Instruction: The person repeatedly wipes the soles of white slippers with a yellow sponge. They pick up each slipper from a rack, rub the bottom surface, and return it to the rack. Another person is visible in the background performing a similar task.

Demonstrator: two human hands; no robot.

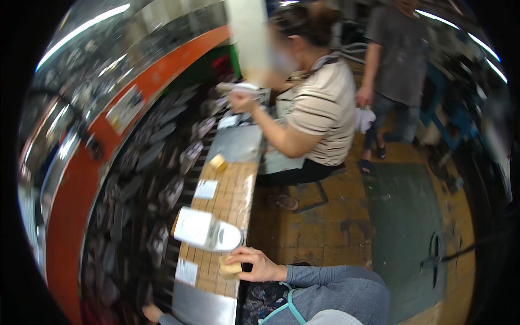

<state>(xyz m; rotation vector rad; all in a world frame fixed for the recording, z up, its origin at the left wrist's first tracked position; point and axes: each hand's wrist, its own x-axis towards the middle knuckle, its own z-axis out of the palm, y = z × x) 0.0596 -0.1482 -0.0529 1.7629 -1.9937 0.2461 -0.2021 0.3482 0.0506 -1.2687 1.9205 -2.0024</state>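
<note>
My right hand [259,264] rests over the tan bench with its fingers closed around a small yellow sponge [230,269]. Just beyond it lies a white plastic container [195,226] with a rounded, cup-like opening toward the bench's right edge. At the lower left, my left hand [153,312] reaches over the side of the dark conveyor [138,216], which carries rows of shoe soles and shoe uppers. That hand is small and blurred, and its fingers are mostly hidden in the dark.
The narrow bench [211,281] has metal plates at both ends, two white cards and another yellow sponge [218,162]. A seated co-worker [319,108] holds a pale shoe part farther along. Another person [398,59] stands behind. An orange frame [67,227] borders the conveyor.
</note>
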